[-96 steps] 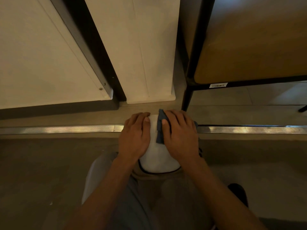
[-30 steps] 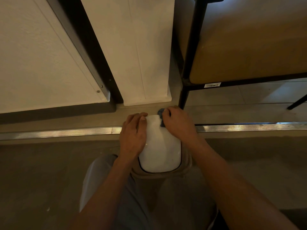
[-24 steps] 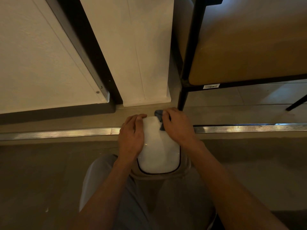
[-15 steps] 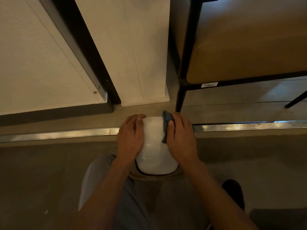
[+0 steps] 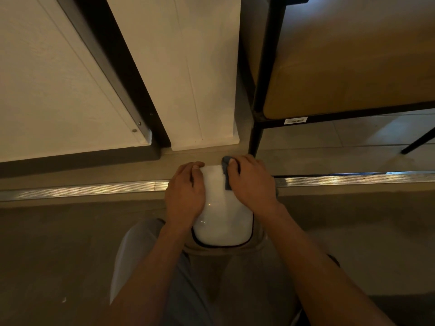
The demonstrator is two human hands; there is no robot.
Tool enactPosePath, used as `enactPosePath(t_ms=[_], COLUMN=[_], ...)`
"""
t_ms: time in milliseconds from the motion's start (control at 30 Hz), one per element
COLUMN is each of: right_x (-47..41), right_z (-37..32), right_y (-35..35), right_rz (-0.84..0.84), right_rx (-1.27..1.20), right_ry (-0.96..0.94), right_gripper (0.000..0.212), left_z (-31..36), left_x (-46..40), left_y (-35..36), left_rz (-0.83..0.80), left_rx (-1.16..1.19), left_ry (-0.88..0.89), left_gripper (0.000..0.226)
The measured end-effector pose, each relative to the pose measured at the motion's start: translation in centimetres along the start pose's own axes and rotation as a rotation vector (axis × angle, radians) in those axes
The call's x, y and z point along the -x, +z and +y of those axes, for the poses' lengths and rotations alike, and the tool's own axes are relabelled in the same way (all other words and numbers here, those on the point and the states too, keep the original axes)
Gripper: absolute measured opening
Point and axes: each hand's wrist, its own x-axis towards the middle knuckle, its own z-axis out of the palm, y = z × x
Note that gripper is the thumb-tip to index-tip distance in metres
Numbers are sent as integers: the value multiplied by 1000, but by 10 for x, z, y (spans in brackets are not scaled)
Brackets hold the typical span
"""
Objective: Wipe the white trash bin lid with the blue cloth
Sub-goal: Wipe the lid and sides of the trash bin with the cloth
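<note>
- Since half a second ago, the right hand point(image 5: 253, 182) is sitting a little farther up and right on the lid, and the blue cloth point(image 5: 226, 171) is showing less, now bunched at the far right corner rather than lying along the lid's right side.
- The white trash bin lid point(image 5: 222, 222) is lying low in the middle of the view, between the two forearms, its glossy top facing up and a dark seam running round its near edge.
- The blue cloth is pressing against the lid's far right edge; only a small fold is peeking out from under the fingers.
- The right hand is curling over the cloth, its fingers pinching it against the lid.
- The left hand point(image 5: 184, 194) is resting on the lid's left side, fingers together and bending over the far left corner, holding nothing else.
- The floor point(image 5: 70, 243) is spreading grey around the bin, with a ribbed metal threshold strip point(image 5: 94, 189) crossing behind the hands.
- Beyond it, a white door panel point(image 5: 188, 78) and a black-framed chair point(image 5: 353, 67) with a tan seat are standing.
</note>
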Motion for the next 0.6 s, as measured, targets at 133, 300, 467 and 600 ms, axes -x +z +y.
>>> enactPosePath(t_ms=[133,300,467,600], right_x=[0,27,0,15], right_z=[-13,-3,-26,-39], right_y=[6,3,4,13], right_rz=[28,159,43,102], right_rx=[85,116,232,370], right_ry=[-134,-294,86,-96], right_gripper=[48,39,50,31], left_z=[0,1,2,3], left_x=[0,1,2,2], left_y=[1,2,0,0], left_rz=[31,26,39,42], left_rx=[8,18,-19,-9], left_ry=[-11,-4,0,7], left_gripper=[36,37,35,42])
